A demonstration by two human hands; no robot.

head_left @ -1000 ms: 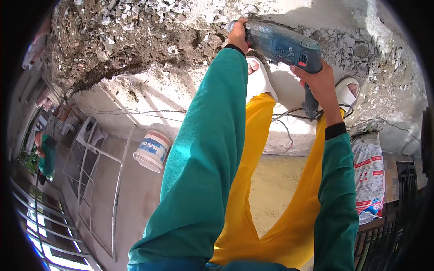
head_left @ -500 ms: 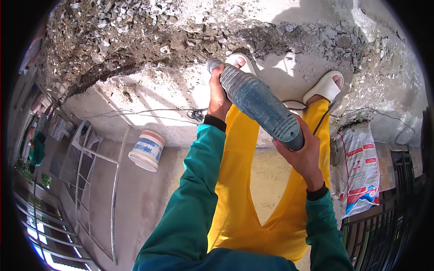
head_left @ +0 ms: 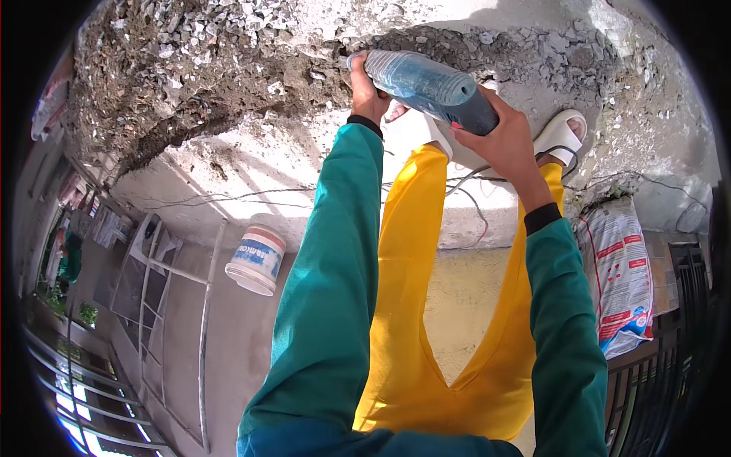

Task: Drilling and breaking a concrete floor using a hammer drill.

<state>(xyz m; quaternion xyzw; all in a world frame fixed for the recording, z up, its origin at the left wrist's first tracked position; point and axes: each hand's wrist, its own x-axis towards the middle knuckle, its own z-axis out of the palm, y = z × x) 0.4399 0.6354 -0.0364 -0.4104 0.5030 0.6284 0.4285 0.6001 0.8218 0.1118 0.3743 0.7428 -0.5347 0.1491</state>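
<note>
Held out in front of me is a dusty blue-grey power tool [head_left: 426,82] with a thick cylindrical body; its exact kind I cannot tell. It lies slantwise, its narrower ribbed end to the left and its darker, broader end to the right. My left hand [head_left: 367,95] is closed round the ribbed end, fingers mostly hidden beneath. At the other end my right hand [head_left: 504,143] grips the dark body, thumb along the near side. Below the tool are my feet in white sandals [head_left: 562,137]; the tool partly covers the left one.
Broken rubble and soil [head_left: 228,68] fill a rough trench at the far side. Thin cables [head_left: 244,198] run across the concrete, one by my right foot. A white bucket [head_left: 256,259] and a metal frame [head_left: 205,327] stand left; a printed sack [head_left: 620,270] lies right.
Both hands have moved away from my body toward the rubble, carrying the power tool. It has turned closer to level, its right end rising most in view.
</note>
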